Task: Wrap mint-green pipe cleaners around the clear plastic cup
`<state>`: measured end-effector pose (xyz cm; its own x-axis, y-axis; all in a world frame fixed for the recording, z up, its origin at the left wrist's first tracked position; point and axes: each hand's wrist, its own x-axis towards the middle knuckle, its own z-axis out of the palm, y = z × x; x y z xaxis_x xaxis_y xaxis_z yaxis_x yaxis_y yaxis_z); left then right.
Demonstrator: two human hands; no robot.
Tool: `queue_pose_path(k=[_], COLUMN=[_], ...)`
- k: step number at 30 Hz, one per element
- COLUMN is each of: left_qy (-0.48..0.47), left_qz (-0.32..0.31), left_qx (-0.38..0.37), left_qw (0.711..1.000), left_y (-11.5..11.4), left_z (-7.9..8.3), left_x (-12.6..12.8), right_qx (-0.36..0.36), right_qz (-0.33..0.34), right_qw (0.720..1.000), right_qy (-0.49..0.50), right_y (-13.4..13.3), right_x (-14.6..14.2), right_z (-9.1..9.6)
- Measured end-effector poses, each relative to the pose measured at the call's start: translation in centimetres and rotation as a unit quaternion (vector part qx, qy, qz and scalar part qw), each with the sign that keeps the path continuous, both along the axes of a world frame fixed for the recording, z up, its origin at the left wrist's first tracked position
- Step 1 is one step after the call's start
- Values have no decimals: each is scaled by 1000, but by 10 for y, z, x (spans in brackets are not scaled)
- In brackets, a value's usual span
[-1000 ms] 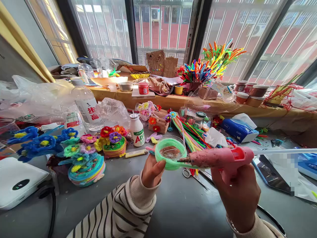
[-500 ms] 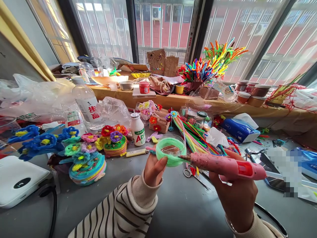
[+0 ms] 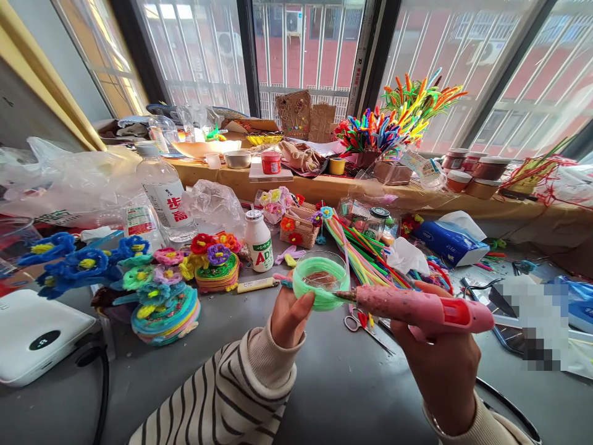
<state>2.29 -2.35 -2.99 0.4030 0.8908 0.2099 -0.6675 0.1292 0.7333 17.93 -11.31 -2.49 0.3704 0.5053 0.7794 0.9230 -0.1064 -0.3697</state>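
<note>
Green-wrapped clear cup [image 3: 320, 282] in left hand [image 3: 288, 315], pink glue gun [image 3: 419, 307] touching

My view, barred windows [image 3: 199, 55] from 10 to 2 o'clock, daylight flooding in, red building [image 3: 303, 65] beyond, cloth-draped sill [image 3: 509, 213] at 12, grey worktable [image 3: 352, 389] at 6, yellow-trimmed wall [image 3: 23, 111] at 10.

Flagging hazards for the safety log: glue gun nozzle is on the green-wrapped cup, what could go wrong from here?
1. The left hand grips the green-wrapped cup with its thumb close to where the glue gun tip meets the wrap; glue could reach skin.
2. The cup is held off the table; pressure from the right hand might tilt it.
3. Drips could land on the scissors below.
</note>
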Motion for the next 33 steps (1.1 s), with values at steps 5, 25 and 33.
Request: queue_pose_path(k=[5, 25, 33], left_qy=[1, 7, 9], left_qz=[1, 5, 1], left_qx=[-2, 8, 13], left_qw=[1000, 1000, 1000], left_y=[1, -3, -2], left_z=[0, 4, 2], left_x=[0, -2, -2], right_qx=[-11, -21, -27], right_qz=[-14, -66, -77], right_qw=[999, 995, 994], right_qy=[27, 68, 76], right_y=[0, -2, -3], right_x=[-4, -13, -14], right_z=[2, 7, 11])
